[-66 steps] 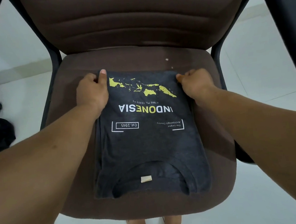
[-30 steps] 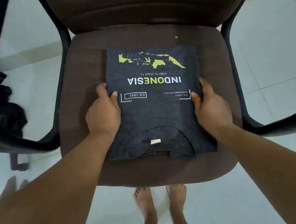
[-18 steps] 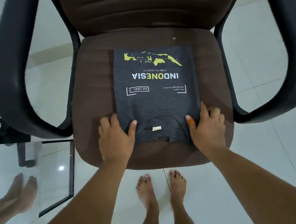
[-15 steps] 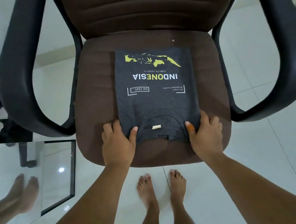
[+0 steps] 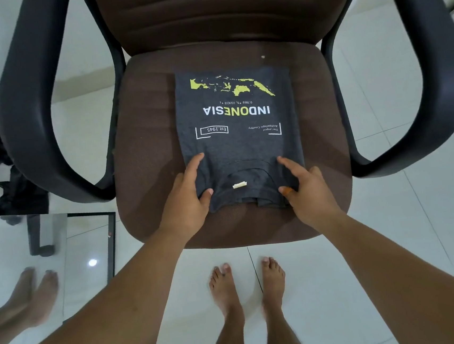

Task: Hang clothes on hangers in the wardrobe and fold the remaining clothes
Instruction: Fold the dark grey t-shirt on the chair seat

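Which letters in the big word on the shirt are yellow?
On the folded T-shirt, only the three middle letters "ONE" of INDONESIA are yellow; the rest are white.

the folded grey t-shirt [image 5: 238,132] reads "indonesia", "est.1945" and "the largest archipelagic country", upside down.

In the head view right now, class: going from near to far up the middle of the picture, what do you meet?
Bare feet → front edge of the chair seat → T-shirt collar with its label → INDONESIA lettering → yellow map print → chair backrest.
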